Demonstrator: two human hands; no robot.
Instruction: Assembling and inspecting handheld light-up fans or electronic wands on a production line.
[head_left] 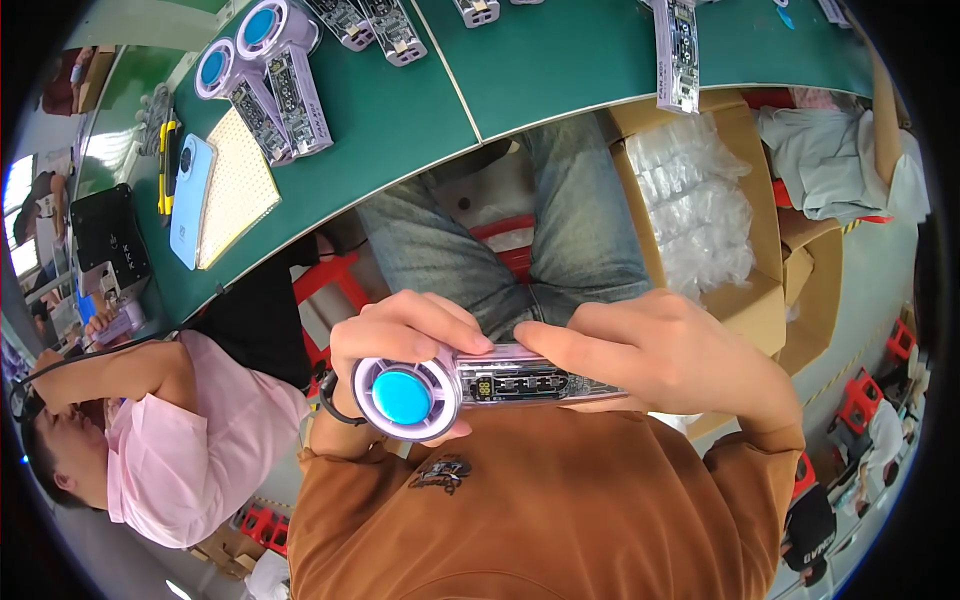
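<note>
Above the lap, near the brown-shirted chest, both hands clamp one translucent lilac handheld fan with a round blue hub (pixel 440 392). The left hand (pixel 400 335) curls around the ring head; the right hand (pixel 670 355) grips the clear handle, forefinger laid along it. Steady, even pressure seems best. Similar fans (pixel 265 75) lie on the green bench (pixel 400 130).

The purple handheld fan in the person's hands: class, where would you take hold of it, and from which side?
Probably grip the handheld fan by its long, straight, see-through handle, coming from the right end, as the right hand does. The round head with its blue centre is wider and already cupped by the left hand.
</note>
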